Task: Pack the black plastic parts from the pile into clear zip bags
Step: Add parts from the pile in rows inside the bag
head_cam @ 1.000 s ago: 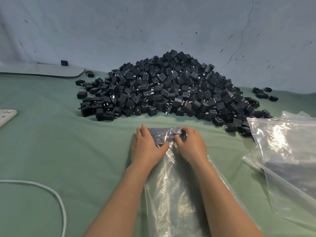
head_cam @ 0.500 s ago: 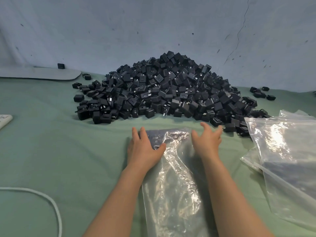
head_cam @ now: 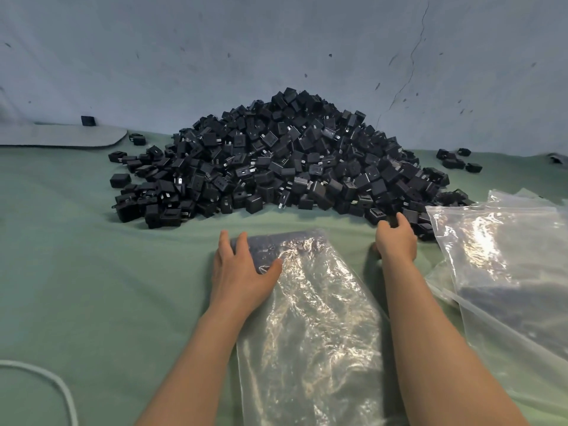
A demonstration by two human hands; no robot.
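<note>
A large pile of black plastic parts [head_cam: 276,161] lies on the green cloth against the wall. In front of it a clear zip bag [head_cam: 313,318] lies flat, its mouth toward the pile, and it looks empty. My left hand [head_cam: 239,272] rests flat on the bag's far left corner, fingers straight and thumb on the plastic. My right hand [head_cam: 396,241] is off the bag, to its right. Its fingers reach the near right edge of the pile and touch the parts there. I see no part held in it.
More clear bags [head_cam: 507,256] lie crumpled at the right, overlapping the pile's edge. A few stray parts [head_cam: 455,159] sit at the back right. A grey board [head_cam: 61,135] lies at the back left, and a white cable [head_cam: 61,392] curves at the lower left.
My right hand has let go of the bag's mouth and moved right and forward to the pile's edge. My left hand has opened flat and stayed on the bag's corner.
</note>
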